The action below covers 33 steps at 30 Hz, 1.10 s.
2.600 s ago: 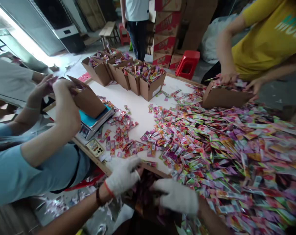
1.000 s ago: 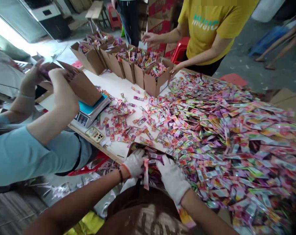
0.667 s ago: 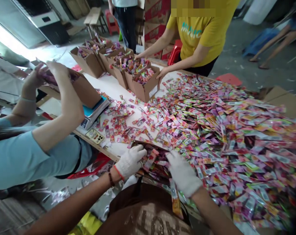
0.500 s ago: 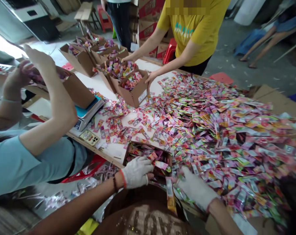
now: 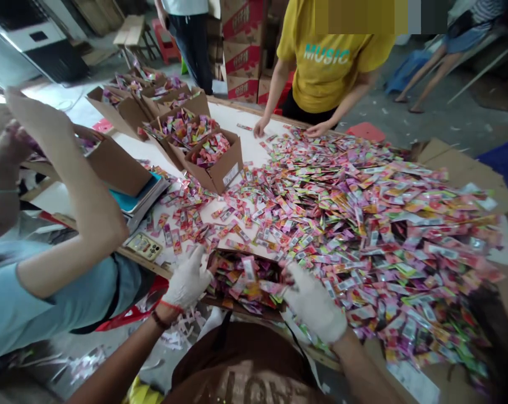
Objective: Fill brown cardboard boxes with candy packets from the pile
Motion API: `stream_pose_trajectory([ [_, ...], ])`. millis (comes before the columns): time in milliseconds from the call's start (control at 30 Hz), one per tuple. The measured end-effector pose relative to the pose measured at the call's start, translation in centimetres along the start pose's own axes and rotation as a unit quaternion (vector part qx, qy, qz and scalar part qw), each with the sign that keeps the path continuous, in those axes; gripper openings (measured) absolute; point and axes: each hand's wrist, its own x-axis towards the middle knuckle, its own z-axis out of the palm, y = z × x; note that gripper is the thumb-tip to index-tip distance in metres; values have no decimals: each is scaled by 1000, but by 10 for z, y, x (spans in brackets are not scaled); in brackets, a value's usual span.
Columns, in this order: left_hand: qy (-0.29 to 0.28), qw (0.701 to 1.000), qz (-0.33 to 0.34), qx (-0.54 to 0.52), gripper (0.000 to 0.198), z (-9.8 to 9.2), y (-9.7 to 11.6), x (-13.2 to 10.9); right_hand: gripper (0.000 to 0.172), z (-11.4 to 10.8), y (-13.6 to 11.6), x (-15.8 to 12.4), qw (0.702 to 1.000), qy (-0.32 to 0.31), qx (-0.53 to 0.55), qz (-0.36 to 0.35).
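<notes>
Both gloved hands flank the open box (image 5: 245,278) at the worktop (image 5: 237,120) edge, left hand (image 5: 186,279) steadying its side, fingers loosely spread, right hand (image 5: 315,303) apparently scooping sachets (image 5: 363,224) toward it, though its grasp is unclear.

Left hand (image 5: 188,278), white-gloved: fingers spread, pointing 1 o'clock. Right hand (image 5: 313,302), gloved: fingers loosely curled toward 10 o'clock. Forearms bare.
</notes>
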Motion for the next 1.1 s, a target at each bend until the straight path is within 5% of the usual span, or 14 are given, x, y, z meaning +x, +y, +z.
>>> stream_pose_trajectory([
  [67, -42, 998, -33, 23, 47, 15, -11, -3, 34, 12, 34, 25, 995, 22, -91, 42],
  [200, -23, 999, -30, 20, 52, 33, -9, 4, 55, 62, 96, 64, 933, -132, -330, 48],
  [333, -20, 997, 57, 47, 47, 28, 6, 30, 38, 90, 106, 83, 913, -195, -357, -9],
  [400, -61, 993, 96, 26, 33, 27, 9, 43, 31, 73, 102, 84, 909, -197, -365, -39],
  [500, -113, 989, 91, -25, 19, 30, 7, 50, 30, 14, 91, 69, 914, -134, -378, -56],
  [633, -90, 991, 64, -79, 16, 41, 4, 47, 22, -40, 48, 35, 970, -33, -239, -43],
  [700, -81, 991, 57, -91, 15, 44, 5, 46, 18, -25, 15, 26, 979, -31, -161, -123],
  [800, -81, 991, 52, -98, 20, 43, 4, 49, 23, 40, -33, 33, 946, -95, -190, -243],
  [900, -48, 992, 13, -113, 51, 36, 0, 38, 25, 92, -63, 48, 935, -167, -267, -163],
  [1000, -31, 988, -109, -106, 82, 32, -7, -1, 33, 85, -67, 51, 943, -157, -236, -176],
  [1100, -131, 950, -238, -152, 58, 40, -13, -45, 48, 45, -46, 52, 956, -42, -197, -212],
])
